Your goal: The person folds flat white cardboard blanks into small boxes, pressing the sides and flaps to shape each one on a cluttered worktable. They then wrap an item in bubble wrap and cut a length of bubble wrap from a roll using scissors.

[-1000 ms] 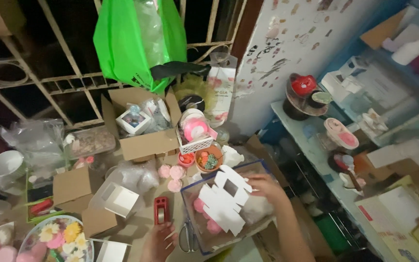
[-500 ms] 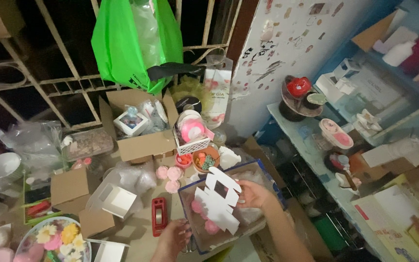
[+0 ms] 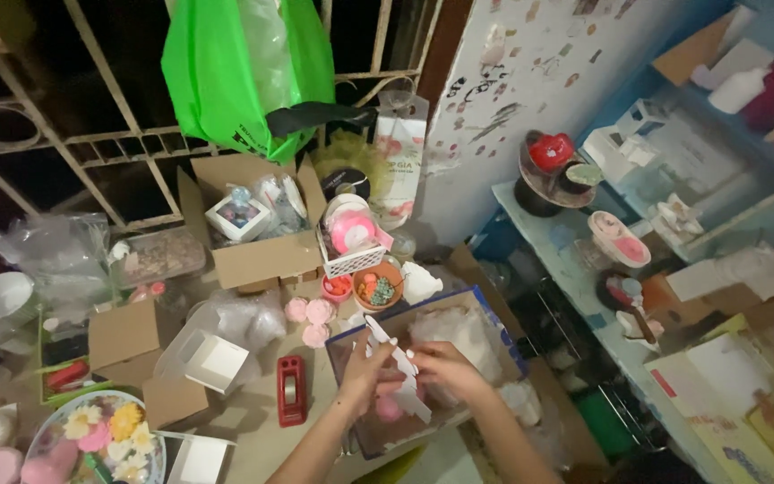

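My left hand [image 3: 362, 373] and my right hand [image 3: 446, 369] both grip a white die-cut cardboard sheet [image 3: 395, 363], held folded between them over a shallow tray [image 3: 485, 315] with a blue rim. Pink round pieces lie in the tray under the sheet. A red tape dispenser [image 3: 291, 390] rests just left of my left hand.
An open cardboard box [image 3: 253, 258] of small items, a white basket [image 3: 351, 260] and an orange bowl [image 3: 378, 289] stand beyond the tray. A green plastic bag [image 3: 235, 72] hangs on the window grille. Blue shelves [image 3: 584, 287] with ornaments run along the right. A plate of flowers [image 3: 91, 439] lies at lower left.
The white cardboard sheet, spread wide in my right hand before, is now folded narrow. My left hand has come up from the tape dispenser to grip it too.
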